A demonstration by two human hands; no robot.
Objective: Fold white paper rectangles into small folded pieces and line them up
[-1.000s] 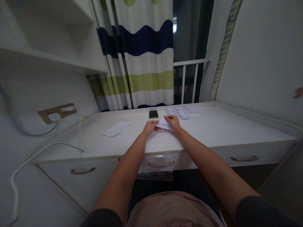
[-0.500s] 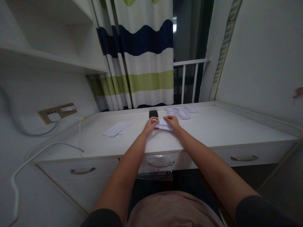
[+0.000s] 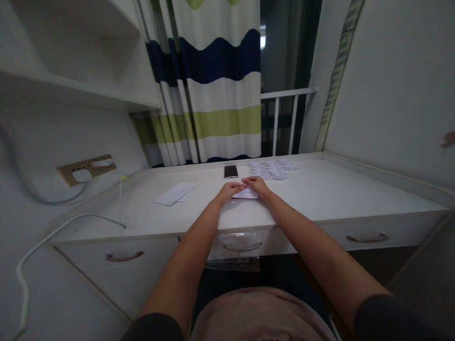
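- The left hand (image 3: pixel 228 191), nearly closed, has hold of the left part of a small white folded paper (image 3: pixel 247 194), its fingers stretched across the top; its thumb cannot be made out clearly.
- The right hand (image 3: pixel 258 185), also nearly closed with bent fingers, holds the same paper at its right side; the two hands' fingertips come close together over it.
- That paper is directly in front of the person, over the middle of the white wooden bench (image 3: pixel 343 191), its near edge facing the body.
- Just beyond the hands lies a dark rectangular phone (image 3: pixel 231 172) with a pale rim.
- Right of the phone, near the back edge, spreads a heap of folded white paper pieces (image 3: pixel 274 169).
- To the left, well apart from the hands, flat white paper sheets (image 3: pixel 175 193) overlap on the bench.
- Behind hangs a white, navy and green striped fabric curtain (image 3: pixel 223 58).
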